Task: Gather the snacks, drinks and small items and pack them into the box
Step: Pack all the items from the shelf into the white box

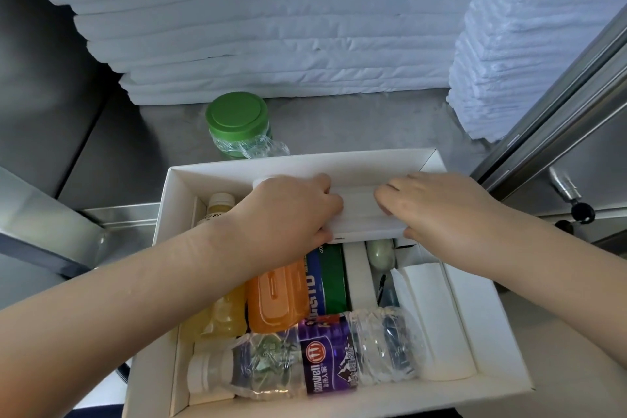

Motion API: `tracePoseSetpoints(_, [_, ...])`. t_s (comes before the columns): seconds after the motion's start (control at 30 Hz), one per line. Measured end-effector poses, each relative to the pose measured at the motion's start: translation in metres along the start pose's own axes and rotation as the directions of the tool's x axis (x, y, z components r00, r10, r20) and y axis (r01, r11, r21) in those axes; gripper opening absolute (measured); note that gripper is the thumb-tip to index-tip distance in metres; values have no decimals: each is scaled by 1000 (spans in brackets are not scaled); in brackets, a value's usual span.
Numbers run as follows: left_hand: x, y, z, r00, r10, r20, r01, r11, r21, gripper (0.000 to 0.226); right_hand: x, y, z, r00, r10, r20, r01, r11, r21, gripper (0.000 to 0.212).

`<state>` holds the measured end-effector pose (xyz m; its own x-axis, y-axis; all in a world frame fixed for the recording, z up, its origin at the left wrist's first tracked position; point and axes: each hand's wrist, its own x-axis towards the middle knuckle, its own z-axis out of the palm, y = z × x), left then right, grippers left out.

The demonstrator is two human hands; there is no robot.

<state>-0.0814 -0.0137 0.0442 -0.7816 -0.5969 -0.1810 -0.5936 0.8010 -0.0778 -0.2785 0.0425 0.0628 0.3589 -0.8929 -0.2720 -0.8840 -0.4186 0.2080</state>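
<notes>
- left hand (288, 207) and right hand (437, 210) are each gripping an end of a flat white case (359, 210) at the box's (339, 163) far end
- water bottle (322, 353) is lying along the box's near wall
- green-lid jar (237, 122) is sitting just behind the box

This is looking like a commercial catering or service area, not a home. A stainless steel counter (339, 125) is running between steel wall panels (51, 78). Bulk stacks of white folded packs (271, 27) and plastic-wrapped bundles (529, 44) are lying at the back. A steel cabinet door (543, 132) with a latch handle (563, 187) is standing at the right.
</notes>
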Motion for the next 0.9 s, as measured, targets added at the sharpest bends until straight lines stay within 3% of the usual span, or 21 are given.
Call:
tracePoseSetpoints(0.23, [6, 1, -4, 999, -39, 33, 41, 998, -47, 37, 9, -2, -2, 999, -28, 41, 26, 999, 46, 31])
tracePoseSetpoints(0.33, [0, 1, 0, 999, -4, -45, 4, 1000, -5, 35, 10, -1, -1, 998, -47, 52, 45, 998, 45, 29])
tracePoseSetpoints(0.47, [-12, 0, 5, 973, 99, -208, -118, 990, -78, 37, 6, 10, 5, 997, -57, -55, 66, 980, 185, 23])
tracePoseSetpoints(0.6, [-16, 5, 13, 965, 218, -148, -227, 973, -46, 48, 8, 11, 10, 988, -91, -122, 123, 949, 289, 30])
tracePoseSetpoints(0.77, [-18, 4, 12, 955, 211, -210, -221, 975, -23, 45, 14, 9, 14, 971, -164, -172, 202, 951, 236, 36])
tracePoseSetpoints(0.83, [-23, -4, 1, 930, 201, -309, -231, 971, -66, 33, 14, 9, 9, 955, -170, -243, 222, 953, 205, 32])
tracePoseSetpoints(0.9, [-29, -15, -9, 897, 102, -431, -186, 970, -159, 28, 16, 10, 0, 922, -159, -353, 246, 944, 219, 27])
